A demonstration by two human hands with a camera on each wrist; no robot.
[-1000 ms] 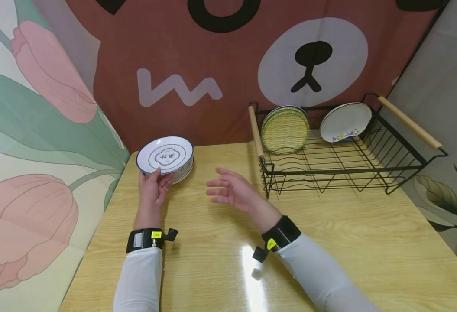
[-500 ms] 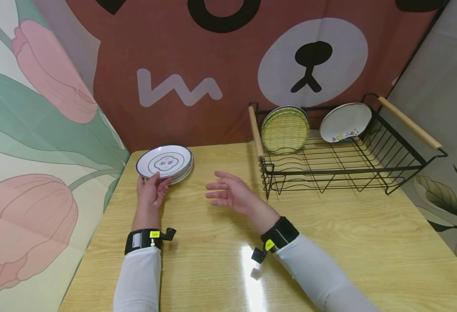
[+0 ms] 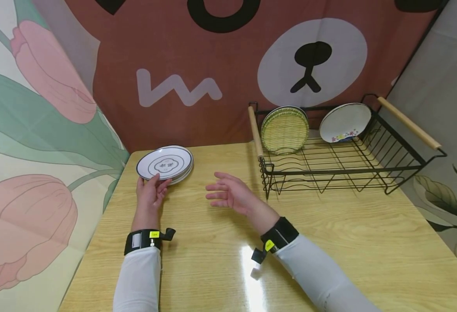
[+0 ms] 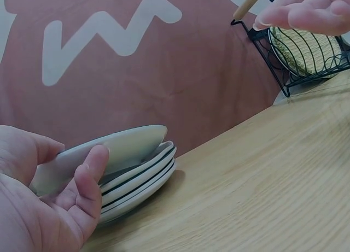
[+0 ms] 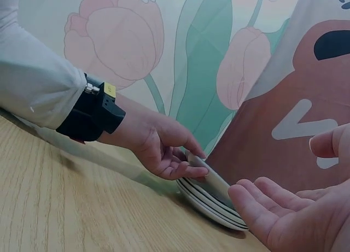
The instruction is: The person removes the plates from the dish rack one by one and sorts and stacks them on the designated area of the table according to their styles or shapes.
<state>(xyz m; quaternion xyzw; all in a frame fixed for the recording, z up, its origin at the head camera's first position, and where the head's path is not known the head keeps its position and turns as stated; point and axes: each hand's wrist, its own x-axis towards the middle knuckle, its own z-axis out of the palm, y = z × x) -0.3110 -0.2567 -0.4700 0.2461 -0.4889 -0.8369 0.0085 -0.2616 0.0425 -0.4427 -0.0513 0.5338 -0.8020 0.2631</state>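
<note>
At the table's far left, my left hand (image 3: pixel 150 190) pinches the near rim of a white plate (image 3: pixel 165 162) with a dark blue rim and printed characters in its centre. Thumb on top, fingers beneath: the left wrist view shows this plate (image 4: pixel 131 148) tilted a little above a stack of several similar plates (image 4: pixel 145 181). Part of that stack is hidden under the top plate. To the right, my right hand (image 3: pixel 232 193) hovers over the table, fingers extended and apart, holding nothing. It lies between the plates and the rack.
A black wire dish rack (image 3: pixel 329 171) with wooden handles stands at the back right. In it a woven yellow-green round plate (image 3: pixel 285 131) and a white flower-printed plate (image 3: pixel 345 123) lean upright. A printed cloth (image 3: pixel 197 117) hangs behind the wooden table (image 3: pixel 201 260).
The plate in my left hand has come down onto or close above the stack and lies flatter, its printed centre slightly turned. My right hand has barely moved.
</note>
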